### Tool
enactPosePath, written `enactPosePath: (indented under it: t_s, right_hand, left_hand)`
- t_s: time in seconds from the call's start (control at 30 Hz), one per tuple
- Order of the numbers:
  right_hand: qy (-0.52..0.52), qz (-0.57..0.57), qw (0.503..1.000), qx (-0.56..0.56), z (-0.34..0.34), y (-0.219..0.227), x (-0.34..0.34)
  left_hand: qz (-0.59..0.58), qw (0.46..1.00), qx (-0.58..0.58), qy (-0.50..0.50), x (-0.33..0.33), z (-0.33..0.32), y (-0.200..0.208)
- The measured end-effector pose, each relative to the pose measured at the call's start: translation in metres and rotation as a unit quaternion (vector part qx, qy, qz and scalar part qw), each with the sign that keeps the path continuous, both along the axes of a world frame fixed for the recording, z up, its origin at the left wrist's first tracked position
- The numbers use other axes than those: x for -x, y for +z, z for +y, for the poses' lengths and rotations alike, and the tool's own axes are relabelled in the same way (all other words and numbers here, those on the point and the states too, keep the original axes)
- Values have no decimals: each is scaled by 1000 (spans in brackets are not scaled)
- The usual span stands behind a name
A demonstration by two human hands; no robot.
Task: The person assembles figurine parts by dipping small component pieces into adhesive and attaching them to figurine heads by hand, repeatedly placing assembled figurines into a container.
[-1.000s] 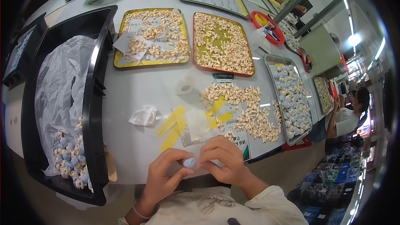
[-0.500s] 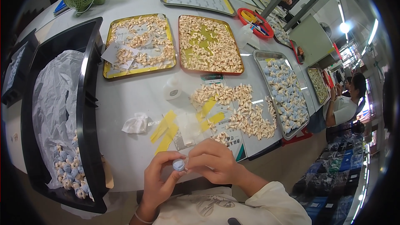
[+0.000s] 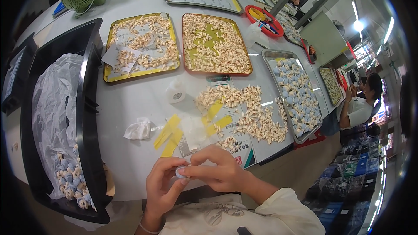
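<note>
Close to my body, over the table's front edge, my left hand (image 3: 163, 187) pinches a small rounded light-blue piece (image 3: 179, 172) between thumb and fingers. My right hand (image 3: 220, 169) comes in from the other side, and its closed fingertips press on the same piece. The fingers hide most of it. Just beyond my hands lie yellow tape strips (image 3: 170, 135) and a whitish pad (image 3: 193, 132). Small pointed cream pieces (image 3: 265, 124) are heaped loosely to the right. A crumpled white cloth (image 3: 138, 129) and a white bottle (image 3: 176, 91) are farther left.
A deep black bin (image 3: 89, 117) with paper and blue-and-cream pieces (image 3: 72, 180) stands left. Two trays of cream pieces, one yellow-edged (image 3: 111, 76) and one red-edged (image 3: 217, 73), lie beyond. A metal tray (image 3: 266, 67) of blue-and-cream pieces sits right. A person (image 3: 359, 106) works farther right.
My right fingers have shifted left across the blue piece, covering more of it. The left hand keeps its pinch. The whole view has moved slightly.
</note>
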State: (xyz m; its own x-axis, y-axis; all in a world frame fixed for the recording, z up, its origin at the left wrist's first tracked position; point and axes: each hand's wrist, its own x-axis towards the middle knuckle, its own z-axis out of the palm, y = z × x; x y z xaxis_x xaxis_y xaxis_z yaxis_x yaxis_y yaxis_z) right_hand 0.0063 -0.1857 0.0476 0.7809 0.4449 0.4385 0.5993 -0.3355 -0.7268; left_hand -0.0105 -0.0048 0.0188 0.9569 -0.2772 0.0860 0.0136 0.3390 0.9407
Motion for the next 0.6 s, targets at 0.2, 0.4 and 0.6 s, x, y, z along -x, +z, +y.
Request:
enactPosePath:
  t_s: [0.2, 0.4, 0.6]
  right_hand:
    - [-24, 0, 1000, 3, 3, -6, 1]
    - [-39, -29, 999, -25, 9, -21, 2]
    - [-43, -25, 998, -38, 7, -24, -1]
  left_hand:
    - [14, 999, 29, -1, -2, 0, 0]
    - [12, 1000, 3, 14, -3, 0, -3]
    - [-4, 999, -31, 11, -4, 4, -3]
